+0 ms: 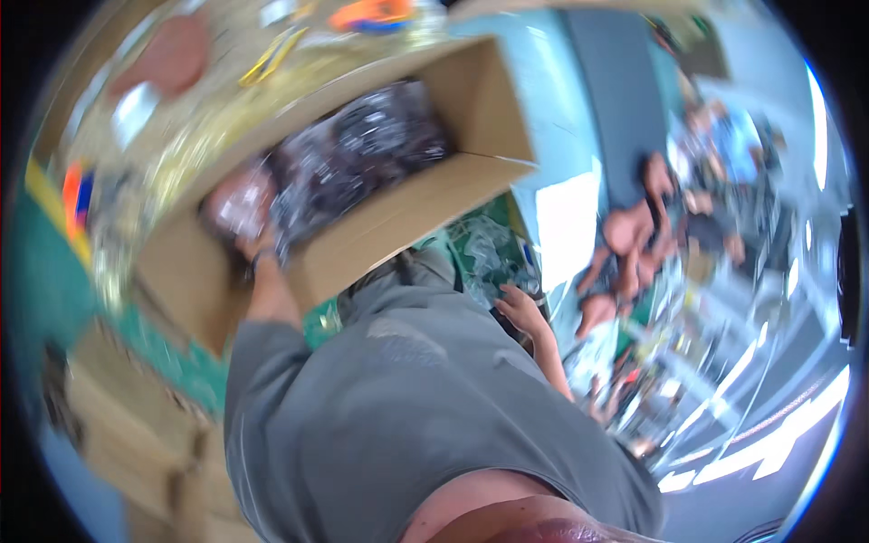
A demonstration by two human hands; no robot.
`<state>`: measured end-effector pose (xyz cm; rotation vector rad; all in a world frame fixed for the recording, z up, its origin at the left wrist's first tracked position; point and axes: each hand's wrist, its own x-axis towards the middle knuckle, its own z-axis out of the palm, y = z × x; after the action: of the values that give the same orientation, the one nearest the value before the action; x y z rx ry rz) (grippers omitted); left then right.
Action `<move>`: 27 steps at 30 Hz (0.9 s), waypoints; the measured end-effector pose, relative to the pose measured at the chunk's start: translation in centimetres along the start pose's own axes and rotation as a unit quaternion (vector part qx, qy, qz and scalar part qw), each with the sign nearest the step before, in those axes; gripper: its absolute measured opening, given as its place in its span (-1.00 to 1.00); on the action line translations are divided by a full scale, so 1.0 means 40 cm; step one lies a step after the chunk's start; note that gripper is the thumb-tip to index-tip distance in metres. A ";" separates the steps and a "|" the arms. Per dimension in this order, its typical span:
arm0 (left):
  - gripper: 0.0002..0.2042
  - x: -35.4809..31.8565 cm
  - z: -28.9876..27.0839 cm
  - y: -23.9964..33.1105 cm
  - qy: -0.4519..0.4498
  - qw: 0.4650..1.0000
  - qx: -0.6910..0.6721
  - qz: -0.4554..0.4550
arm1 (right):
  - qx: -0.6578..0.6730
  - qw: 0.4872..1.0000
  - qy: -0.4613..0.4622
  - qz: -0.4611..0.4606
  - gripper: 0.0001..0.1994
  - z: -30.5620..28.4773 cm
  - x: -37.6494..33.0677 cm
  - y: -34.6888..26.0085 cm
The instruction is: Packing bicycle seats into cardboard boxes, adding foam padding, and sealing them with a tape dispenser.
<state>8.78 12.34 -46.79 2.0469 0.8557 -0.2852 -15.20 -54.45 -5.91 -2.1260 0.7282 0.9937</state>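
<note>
My left hand [260,242] reaches into a long open cardboard box [380,222] and grips the near end of a rounded reddish-brown piece wrapped in clear plastic [243,197]. Motion smears its fingers, partly hidden against the wrapping. Beside that piece, several dark, shiny plastic-wrapped items [362,140] fill the middle of the box. Out to the right of my body, my right hand [520,309] holds nothing, its fingers apart, near some crumpled clear plastic [489,244].
Beyond the box, a work surface carries a reddish-brown shaped piece [176,59], yellow-handled scissors [272,59] and an orange-and-blue tape dispenser [371,14]. Another orange-and-blue object [77,199] lies at left. Cardboard boxes [136,407] stand lower left. Reddish-brown limb-like pieces [629,240] cluster at right.
</note>
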 end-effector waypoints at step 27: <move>-0.69 -1.951 1.492 1.027 -0.529 0.472 0.349 0.612 | 0.231 0.765 0.448 0.400 -0.01 -0.528 0.268 1.711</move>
<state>-14.68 -87.34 -17.56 1.9624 -1.7395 -0.9722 -48.74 -114.99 -27.23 -1.7228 2.2130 -0.0117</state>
